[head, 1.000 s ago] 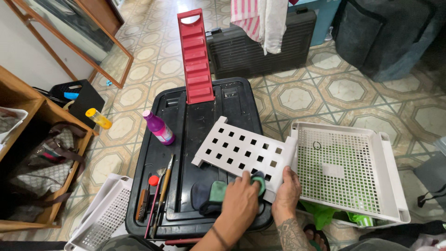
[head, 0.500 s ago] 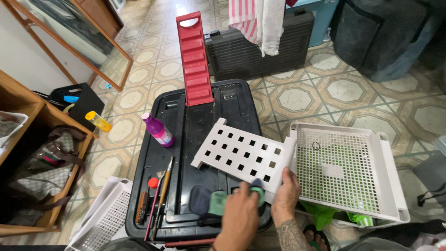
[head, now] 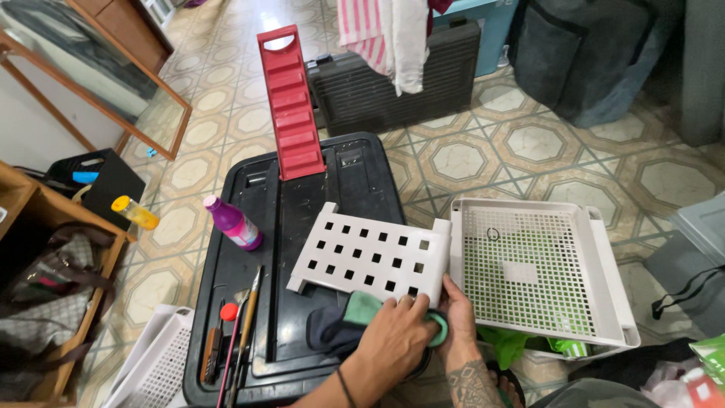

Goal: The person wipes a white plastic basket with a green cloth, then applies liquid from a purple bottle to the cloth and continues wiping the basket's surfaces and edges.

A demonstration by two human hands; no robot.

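Two hands meet at the near edge of a white perforated panel (head: 368,257) in the head view, the only view there is. The left hand (head: 393,344) lies flat, fingers spread, pressing a green cloth (head: 362,308) against the panel's lower edge; a darker cloth (head: 326,332) bunches just beside it. The right hand (head: 457,313) is clamped on the panel's near right corner, where it butts against a white mesh tray (head: 604,249). That tray stands tilted on its side, so its mesh floor faces the camera.

What could go wrong, as I judge it: the panel rests slanted on the black storage-box lid (head: 226,279), held at one corner only, so a firm wipe could make it pivot or skid. The tray, leaning and seemingly propped by the panel's end, may tip if the right hand lets go. A purple bottle (head: 234,224) lies on its side on the lid near the panel's far left corner; a sliding panel could knock it off.

Containers: the tilted tray holds nothing that I can see; something green shows below it. The lid's left groove holds brushes and a red-capped tool (head: 230,332). A red slotted rack (head: 291,106) leans up from the lid. A second white basket (head: 151,363) sits at lower left, its contents out of sight. A wooden shelf (head: 83,227) holds a brown bag (head: 45,279).
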